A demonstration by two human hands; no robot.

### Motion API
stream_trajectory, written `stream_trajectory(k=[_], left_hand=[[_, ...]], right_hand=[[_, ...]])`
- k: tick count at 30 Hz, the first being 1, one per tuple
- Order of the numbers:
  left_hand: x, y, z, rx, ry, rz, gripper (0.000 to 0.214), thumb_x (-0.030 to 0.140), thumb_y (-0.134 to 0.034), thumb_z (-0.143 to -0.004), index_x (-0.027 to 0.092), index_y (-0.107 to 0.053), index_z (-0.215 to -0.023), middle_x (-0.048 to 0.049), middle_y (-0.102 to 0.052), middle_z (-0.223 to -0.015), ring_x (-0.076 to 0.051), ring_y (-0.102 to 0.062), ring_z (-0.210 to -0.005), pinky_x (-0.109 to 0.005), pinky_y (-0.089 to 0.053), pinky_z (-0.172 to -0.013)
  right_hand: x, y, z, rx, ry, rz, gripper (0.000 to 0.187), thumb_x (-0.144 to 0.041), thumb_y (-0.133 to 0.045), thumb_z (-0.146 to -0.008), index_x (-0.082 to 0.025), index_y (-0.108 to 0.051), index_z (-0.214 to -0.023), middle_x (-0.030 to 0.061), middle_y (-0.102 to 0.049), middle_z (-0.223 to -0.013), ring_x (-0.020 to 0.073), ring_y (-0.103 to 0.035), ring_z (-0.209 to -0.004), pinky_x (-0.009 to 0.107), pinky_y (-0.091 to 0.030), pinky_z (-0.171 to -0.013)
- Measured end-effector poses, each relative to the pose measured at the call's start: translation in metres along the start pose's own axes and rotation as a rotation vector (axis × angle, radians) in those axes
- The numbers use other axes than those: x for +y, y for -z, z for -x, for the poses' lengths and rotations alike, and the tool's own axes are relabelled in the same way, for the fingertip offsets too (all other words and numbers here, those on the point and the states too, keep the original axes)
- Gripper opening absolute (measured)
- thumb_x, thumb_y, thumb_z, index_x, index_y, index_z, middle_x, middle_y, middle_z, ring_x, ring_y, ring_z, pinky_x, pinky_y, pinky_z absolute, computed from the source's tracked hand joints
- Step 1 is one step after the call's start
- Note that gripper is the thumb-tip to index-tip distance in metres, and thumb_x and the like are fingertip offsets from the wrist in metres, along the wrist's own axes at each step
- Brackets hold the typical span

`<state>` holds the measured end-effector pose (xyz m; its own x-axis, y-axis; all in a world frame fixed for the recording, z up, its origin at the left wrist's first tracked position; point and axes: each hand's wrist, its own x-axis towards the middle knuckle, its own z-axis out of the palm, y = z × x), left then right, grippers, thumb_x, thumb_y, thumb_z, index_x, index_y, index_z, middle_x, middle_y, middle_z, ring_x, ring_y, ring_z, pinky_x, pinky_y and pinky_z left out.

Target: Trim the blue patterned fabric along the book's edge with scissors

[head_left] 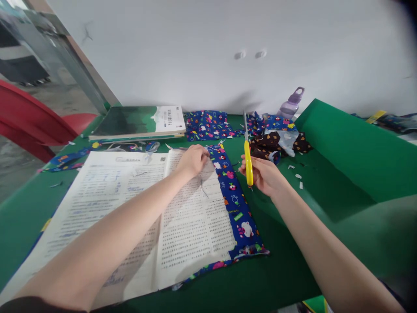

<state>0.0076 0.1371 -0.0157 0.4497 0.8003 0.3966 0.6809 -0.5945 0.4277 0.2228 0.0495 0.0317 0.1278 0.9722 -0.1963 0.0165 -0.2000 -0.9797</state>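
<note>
My right hand (265,174) is closed round the yellow handle of a pair of scissors (248,153), whose blades point up and away. My left hand (194,160) rests with curled fingers on the far right corner of an open book (137,217). The book lies on a blue patterned cloth (239,208) that shows along its right and near edges. The scissors stand just right of that cloth strip, clear of it.
A closed green-and-white book (140,121) lies at the back, with a folded blue cloth (208,125) and dark fabric scraps (276,141) beside it. A purple bottle (291,104) stands by the wall. A green roll (355,148) rises at right. A red chair (35,121) is left.
</note>
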Motion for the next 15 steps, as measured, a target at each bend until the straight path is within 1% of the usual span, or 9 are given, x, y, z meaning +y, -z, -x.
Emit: stream_trajectory(k=[5,10,12,15], left_hand=[[-0.0011,0.0018,0.0011,0.056,0.025,0.026,0.023,0.015,-0.04,-0.083,0.017,-0.062,-0.09,-0.0063,-0.061,-0.094,-0.022,-0.053,-0.096,-0.04,-0.043,-0.088],[0.0037,0.006,0.003,0.065,0.03,0.026,0.024,0.015,-0.04,-0.085,0.018,-0.062,-0.093,-0.0062,-0.062,-0.097,-0.022,-0.053,-0.098,-0.039,-0.043,-0.089],[0.0054,0.007,0.0037,0.064,0.033,0.021,0.024,0.014,-0.04,-0.085,0.018,-0.062,-0.092,-0.0061,-0.062,-0.098,-0.022,-0.053,-0.099,-0.038,-0.043,-0.088],[0.0072,0.0078,0.0048,0.075,0.018,0.014,0.024,0.013,-0.04,-0.084,0.019,-0.06,-0.094,-0.0053,-0.062,-0.098,-0.02,-0.054,-0.097,-0.036,-0.044,-0.087]], right_hand=[[-0.0021,0.0007,0.0034,-0.038,0.014,-0.002,0.019,-0.031,-0.048,-0.081,-0.018,-0.056,-0.092,0.0044,-0.06,-0.076,0.0158,-0.06,-0.071,0.03,-0.05,-0.068],[-0.0008,0.0028,0.0057,-0.115,0.055,0.026,0.02,-0.036,-0.05,-0.078,-0.018,-0.054,-0.087,0.0016,-0.054,-0.071,0.0135,-0.055,-0.067,0.029,-0.049,-0.067],[-0.0007,0.0024,0.0058,-0.114,0.073,0.053,0.02,-0.038,-0.05,-0.078,-0.019,-0.053,-0.083,0.0002,-0.051,-0.069,0.0122,-0.052,-0.064,0.027,-0.048,-0.064],[0.0002,0.0036,0.0032,-0.064,0.095,0.131,0.021,-0.04,-0.046,-0.079,-0.02,-0.048,-0.073,-0.0008,-0.047,-0.065,0.011,-0.048,-0.059,0.026,-0.046,-0.058]])
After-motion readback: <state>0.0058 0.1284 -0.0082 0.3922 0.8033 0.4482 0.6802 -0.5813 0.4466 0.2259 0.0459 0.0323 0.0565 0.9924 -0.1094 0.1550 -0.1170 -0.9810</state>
